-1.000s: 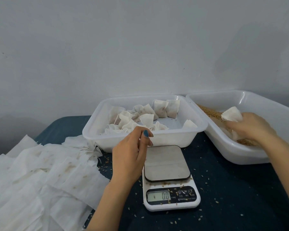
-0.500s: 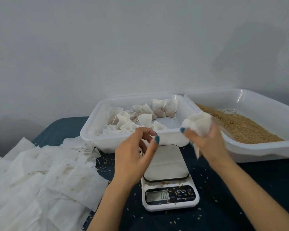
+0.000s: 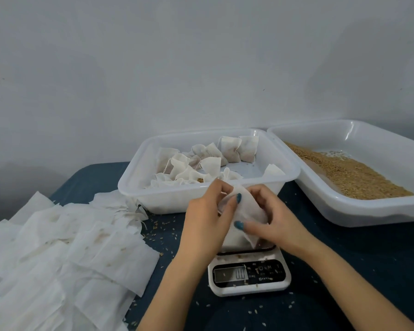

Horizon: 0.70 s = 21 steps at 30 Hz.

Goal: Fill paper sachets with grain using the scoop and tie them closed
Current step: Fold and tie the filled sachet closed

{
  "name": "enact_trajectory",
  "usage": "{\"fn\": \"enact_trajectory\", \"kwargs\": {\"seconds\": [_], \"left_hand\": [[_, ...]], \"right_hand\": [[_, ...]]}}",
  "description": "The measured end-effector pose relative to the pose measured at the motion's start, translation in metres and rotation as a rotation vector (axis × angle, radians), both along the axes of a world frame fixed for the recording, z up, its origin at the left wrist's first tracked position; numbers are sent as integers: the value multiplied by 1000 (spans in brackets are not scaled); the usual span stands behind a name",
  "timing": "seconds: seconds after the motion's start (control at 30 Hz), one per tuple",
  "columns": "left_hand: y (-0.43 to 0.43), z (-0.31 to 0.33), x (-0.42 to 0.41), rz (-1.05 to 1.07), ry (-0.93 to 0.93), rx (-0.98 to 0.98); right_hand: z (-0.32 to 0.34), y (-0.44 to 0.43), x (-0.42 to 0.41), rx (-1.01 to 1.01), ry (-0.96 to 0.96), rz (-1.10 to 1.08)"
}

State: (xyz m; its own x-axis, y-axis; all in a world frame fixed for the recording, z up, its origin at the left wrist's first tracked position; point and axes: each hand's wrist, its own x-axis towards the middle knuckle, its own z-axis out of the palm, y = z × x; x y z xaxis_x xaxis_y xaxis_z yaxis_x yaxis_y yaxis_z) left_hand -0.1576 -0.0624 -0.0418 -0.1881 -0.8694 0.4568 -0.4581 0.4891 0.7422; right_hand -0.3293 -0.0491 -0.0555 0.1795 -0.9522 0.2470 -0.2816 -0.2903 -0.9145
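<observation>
Both hands hold one white paper sachet [image 3: 245, 206] just above the scale [image 3: 250, 274]. My left hand [image 3: 207, 220] pinches its left upper edge with thumb and fingers. My right hand [image 3: 273, 218] grips its right side, with the thumb across the front. The sachet's lower end hangs down to the scale's platform. Brown grain [image 3: 349, 173] lies in the white tray [image 3: 368, 211] at the right. No scoop is in view.
A white tub [image 3: 177, 199] behind the hands holds several tied sachets [image 3: 237, 149]. Several flat empty sachets [image 3: 65, 249] are spread on the dark blue cloth at the left. Loose grains are scattered around the scale. A grey wall stands behind.
My right hand left the grain tray with the sachet and carried it left over the scale. My left hand rose to meet it and took hold of its edge.
</observation>
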Motion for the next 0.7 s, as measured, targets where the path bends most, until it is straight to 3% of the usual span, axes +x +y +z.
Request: {"fn": "enact_trajectory", "kwargs": {"seconds": [0.13, 0.27, 0.43, 0.57, 0.7], "left_hand": [[-6, 2, 9, 12, 61, 165], [-8, -3, 18, 215, -434, 91], [-10, 0, 27, 428, -608, -24], [-13, -1, 32, 500, -678, -5], [-14, -2, 34, 512, -633, -14]], "right_hand": [[-2, 0, -20, -32, -71, -106], [-6, -4, -18, -67, -90, -208], [-11, -7, -18, -60, -171, -298], [-12, -8, -18, -58, -221, -344], [-13, -8, -19, -54, -233, -358]]}}
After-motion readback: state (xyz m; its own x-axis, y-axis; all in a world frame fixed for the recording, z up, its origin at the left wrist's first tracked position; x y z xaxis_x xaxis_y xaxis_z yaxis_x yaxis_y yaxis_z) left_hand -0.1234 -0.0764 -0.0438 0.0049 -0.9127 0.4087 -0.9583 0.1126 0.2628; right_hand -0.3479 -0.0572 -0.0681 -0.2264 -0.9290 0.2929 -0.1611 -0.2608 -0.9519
